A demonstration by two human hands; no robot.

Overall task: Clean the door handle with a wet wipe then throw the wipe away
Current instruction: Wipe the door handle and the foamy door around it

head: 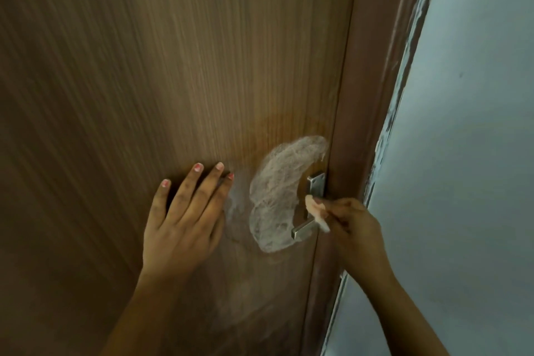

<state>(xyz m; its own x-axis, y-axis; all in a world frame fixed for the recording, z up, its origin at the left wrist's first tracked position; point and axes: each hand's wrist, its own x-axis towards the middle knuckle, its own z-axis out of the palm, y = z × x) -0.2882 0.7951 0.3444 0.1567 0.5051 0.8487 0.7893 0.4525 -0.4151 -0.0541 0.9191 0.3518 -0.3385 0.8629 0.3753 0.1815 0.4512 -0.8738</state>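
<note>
A silver lever door handle with its back plate is mounted on the brown wooden door near its right edge. My right hand pinches a small folded wet wipe and holds it against the handle where the lever meets the plate. My left hand lies flat on the door to the left of the handle, fingers straight and spread. A whitish worn patch curves on the door surface just left of the handle.
The darker brown door frame runs along the door's right edge. Beyond it stands a pale grey-blue wall, with chipped paint along the frame's edge.
</note>
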